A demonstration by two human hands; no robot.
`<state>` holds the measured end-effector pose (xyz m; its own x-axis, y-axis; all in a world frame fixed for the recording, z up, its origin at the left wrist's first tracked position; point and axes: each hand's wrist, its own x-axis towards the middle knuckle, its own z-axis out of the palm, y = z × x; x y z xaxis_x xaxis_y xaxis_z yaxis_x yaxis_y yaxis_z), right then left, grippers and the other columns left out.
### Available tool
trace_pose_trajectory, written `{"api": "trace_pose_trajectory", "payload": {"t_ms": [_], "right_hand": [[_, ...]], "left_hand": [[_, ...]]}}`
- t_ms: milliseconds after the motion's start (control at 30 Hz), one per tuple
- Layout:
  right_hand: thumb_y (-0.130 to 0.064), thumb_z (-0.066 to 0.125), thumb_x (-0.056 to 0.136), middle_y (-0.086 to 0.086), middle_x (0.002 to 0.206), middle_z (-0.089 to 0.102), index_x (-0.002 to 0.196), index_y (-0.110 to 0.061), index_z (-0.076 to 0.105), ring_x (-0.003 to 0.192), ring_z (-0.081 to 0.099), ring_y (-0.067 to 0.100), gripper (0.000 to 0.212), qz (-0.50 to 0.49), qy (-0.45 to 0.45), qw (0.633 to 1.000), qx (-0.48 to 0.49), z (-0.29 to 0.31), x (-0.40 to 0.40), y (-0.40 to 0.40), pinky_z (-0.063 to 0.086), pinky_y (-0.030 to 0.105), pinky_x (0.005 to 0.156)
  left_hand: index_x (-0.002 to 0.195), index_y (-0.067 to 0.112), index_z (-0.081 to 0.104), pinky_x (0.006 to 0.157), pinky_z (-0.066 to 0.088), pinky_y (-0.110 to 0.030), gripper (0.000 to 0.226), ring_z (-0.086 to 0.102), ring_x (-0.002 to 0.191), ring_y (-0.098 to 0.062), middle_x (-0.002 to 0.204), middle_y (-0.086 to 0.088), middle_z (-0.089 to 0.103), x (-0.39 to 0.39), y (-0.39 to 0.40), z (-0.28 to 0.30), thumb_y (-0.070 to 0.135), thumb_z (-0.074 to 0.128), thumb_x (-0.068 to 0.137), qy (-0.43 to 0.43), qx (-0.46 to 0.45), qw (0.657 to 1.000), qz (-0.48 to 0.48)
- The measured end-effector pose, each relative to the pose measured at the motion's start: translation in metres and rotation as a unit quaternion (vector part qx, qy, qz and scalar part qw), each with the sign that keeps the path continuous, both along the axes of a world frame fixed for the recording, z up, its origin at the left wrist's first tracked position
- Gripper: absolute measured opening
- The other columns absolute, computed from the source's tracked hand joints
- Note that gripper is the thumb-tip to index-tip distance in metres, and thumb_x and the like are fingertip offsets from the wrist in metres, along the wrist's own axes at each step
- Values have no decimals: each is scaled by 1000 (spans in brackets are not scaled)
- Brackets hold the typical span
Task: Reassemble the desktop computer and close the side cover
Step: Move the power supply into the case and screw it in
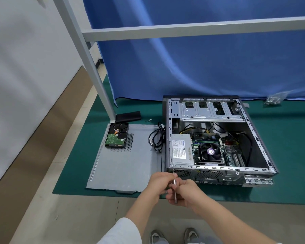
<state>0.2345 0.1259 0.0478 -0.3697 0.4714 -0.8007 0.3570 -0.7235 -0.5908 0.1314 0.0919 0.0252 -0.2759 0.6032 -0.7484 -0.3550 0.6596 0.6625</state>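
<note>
The open computer case [218, 136] lies on its side on the green mat [74, 173], with the power supply [181, 148] and CPU fan [210, 151] showing inside. Its grey side cover [130, 166] lies flat to the left, and a hard drive [117, 135] rests on the cover's far corner. Both hands meet at the case's rear left corner. My right hand [185, 193] grips a thin screwdriver [174, 186] whose tip points up at that corner. My left hand [161, 184] pinches the shaft near the tip.
A black cable bundle [156, 138] lies between cover and case. A black slim part [128, 116] and small screws [149, 120] sit behind the cover. A bag of screws [274, 99] lies far right. A grey frame post [95, 73] stands left, before a blue curtain.
</note>
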Motion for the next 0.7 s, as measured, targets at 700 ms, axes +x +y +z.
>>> {"api": "trace_pose_trajectory", "payload": {"t_ms": [700], "right_hand": [[0,53,94,16,74,63,90,5,59,59,62,21,9,-25,19,999,10,-3,5,2,57,33,61]], "left_hand": [[79,13,74,49,39,-19,14,50,47,-11,62,1,66,5,1,-1,27,74,81,8,12,999,28]]}}
